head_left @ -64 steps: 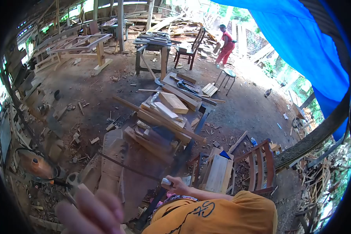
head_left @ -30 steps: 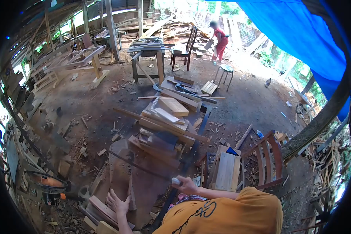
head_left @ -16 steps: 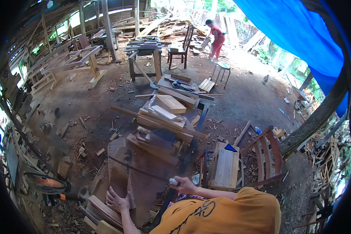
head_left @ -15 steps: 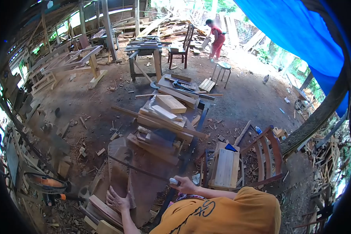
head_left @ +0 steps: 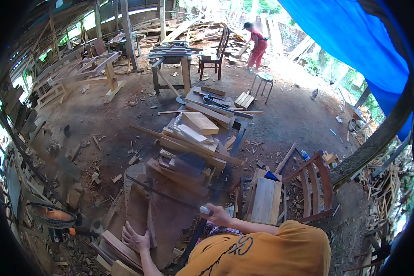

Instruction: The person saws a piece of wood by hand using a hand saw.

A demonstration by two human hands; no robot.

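Observation:
My right hand (head_left: 219, 216) is wrapped round the pale handle of a handsaw (head_left: 163, 191). The saw's long, thin dark blade slants up to the left, across a wooden board (head_left: 138, 200). Lower on that board, my left hand (head_left: 135, 238) lies with its fingers spread. Beside the left hand, several thick wooden pieces (head_left: 122, 248) rest at the bottom left. Past the blade, a pile of cut planks (head_left: 198, 123) covers the workbench.
A fan (head_left: 55, 216) stands at the left. To my right are a slatted wooden piece (head_left: 264, 198) and a curved chair back (head_left: 313, 186). A person in red (head_left: 257, 48) stands near a wood heap, beyond a stool (head_left: 263, 77). Scraps litter the ground.
The saw has shifted slightly, its handle a little lower in view. My left hand stays on the board. The person in red has straightened somewhat.

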